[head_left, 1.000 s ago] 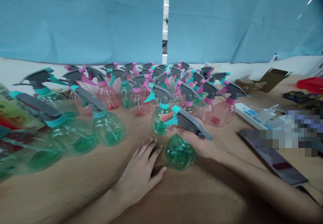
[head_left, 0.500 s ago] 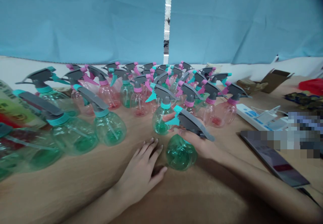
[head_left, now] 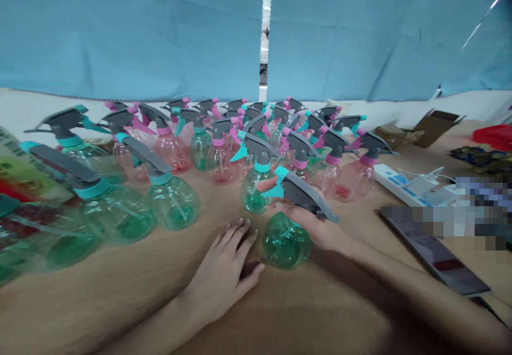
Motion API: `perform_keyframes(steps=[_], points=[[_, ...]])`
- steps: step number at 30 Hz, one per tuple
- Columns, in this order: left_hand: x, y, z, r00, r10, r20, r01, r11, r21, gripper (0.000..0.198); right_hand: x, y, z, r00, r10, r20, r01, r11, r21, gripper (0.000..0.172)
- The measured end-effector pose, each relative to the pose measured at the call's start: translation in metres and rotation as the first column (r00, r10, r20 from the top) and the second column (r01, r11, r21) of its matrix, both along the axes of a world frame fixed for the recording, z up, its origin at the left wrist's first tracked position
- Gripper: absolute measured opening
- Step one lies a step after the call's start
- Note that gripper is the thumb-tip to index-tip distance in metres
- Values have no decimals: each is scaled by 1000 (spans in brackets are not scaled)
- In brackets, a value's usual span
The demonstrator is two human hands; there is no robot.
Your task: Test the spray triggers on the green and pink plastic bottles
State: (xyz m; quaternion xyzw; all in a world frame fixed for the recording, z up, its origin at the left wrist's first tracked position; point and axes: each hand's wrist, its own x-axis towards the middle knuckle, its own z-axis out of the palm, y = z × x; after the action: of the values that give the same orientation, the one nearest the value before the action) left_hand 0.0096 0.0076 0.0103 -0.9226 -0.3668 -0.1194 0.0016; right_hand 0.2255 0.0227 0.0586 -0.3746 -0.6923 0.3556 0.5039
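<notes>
My right hand (head_left: 316, 227) is closed around the neck of a green spray bottle (head_left: 286, 243) with a grey and teal trigger head (head_left: 304, 194); the bottle stands on the brown table (head_left: 120, 291) in front of me. My left hand (head_left: 226, 275) lies flat on the table just left of that bottle, fingers stretched out and holding nothing. Behind them stand several green and pink spray bottles (head_left: 256, 179) in a crowd.
Larger green spray bottles (head_left: 172, 195) stand at the left. A white power strip (head_left: 404, 182) with a cable, a dark flat tablet (head_left: 432, 251) and a cardboard box (head_left: 434, 123) lie at the right. A blue curtain (head_left: 160, 30) hangs behind the table.
</notes>
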Motion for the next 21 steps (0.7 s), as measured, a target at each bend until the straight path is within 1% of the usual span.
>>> perform_keyframes(steps=[4,9,13,17,21], points=[[0,0,-1,1000,2,2,-2,1000,4,53,0,-1,3,1000,-31,0,31,999,-22,31],[0,0,-1,1000,9,5,-9,1000,-7,54,-4,-5,13,999,5,-34,-6,999,-31,32],[0,0,-1,1000,11,-2,-11,1000,4,53,-5,-4,13,999,-8,-44,6,999,-36,33],[-1,0,-2,1000,2,-11,-2,1000,21,54,-5,-1,11,996,53,-71,-54,998,-23,36],[-2,1,-3,1000,0,9,0,1000,26,53,-6,0,13,995,82,-59,-83,996,-13,31]])
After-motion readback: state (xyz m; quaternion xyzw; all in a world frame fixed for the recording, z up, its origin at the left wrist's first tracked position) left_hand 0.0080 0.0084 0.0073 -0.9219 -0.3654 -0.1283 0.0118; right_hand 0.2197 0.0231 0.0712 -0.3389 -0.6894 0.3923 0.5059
